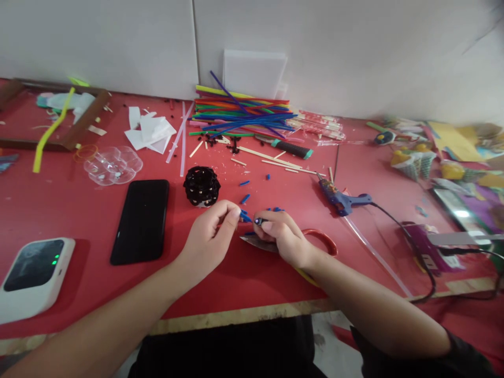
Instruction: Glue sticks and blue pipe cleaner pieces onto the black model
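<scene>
Above the table, my left hand is closed in a pinch, with a short blue pipe-cleaner piece right at its fingertips. Close beside it, the fingers of my right hand curl around a small black object with a shiny pale end; most of it is hidden. Under the right hand lie scissors, whose blade sticks out to the left and whose red handle loop shows behind the wrist. More blue cut pieces lie just beyond my fingers. A round black fuzzy basket-like form stands behind the left hand.
A bundle of coloured pipe cleaners lies at the back, near wooden sticks and a dark-handled cutter. At right is a corded blue glue gun. A black phone and a white device lie left.
</scene>
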A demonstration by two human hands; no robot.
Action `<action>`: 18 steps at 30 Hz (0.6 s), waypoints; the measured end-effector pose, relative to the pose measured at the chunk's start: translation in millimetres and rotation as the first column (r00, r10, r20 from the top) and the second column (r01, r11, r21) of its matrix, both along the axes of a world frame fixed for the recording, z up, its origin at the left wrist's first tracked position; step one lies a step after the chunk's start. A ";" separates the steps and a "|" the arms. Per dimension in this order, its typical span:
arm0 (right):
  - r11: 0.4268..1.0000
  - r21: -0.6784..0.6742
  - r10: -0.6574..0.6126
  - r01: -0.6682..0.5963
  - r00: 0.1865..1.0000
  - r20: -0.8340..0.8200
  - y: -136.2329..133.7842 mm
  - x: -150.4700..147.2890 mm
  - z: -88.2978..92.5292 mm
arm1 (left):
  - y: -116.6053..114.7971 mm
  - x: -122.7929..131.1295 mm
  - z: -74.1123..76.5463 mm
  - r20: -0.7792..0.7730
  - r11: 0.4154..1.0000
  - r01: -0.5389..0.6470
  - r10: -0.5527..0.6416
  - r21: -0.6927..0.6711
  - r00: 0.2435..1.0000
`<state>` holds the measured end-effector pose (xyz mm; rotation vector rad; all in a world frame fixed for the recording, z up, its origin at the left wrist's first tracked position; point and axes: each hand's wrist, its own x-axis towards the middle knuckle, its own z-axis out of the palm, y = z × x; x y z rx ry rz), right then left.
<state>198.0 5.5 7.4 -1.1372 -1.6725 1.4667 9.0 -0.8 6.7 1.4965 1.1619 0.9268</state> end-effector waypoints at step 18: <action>0.995 0.088 0.045 -0.043 0.999 -0.024 -0.4 2.9 3.0 | 0.9 0.2 -5.5 0.100 0.995 -0.034 0.044 -0.096 0.994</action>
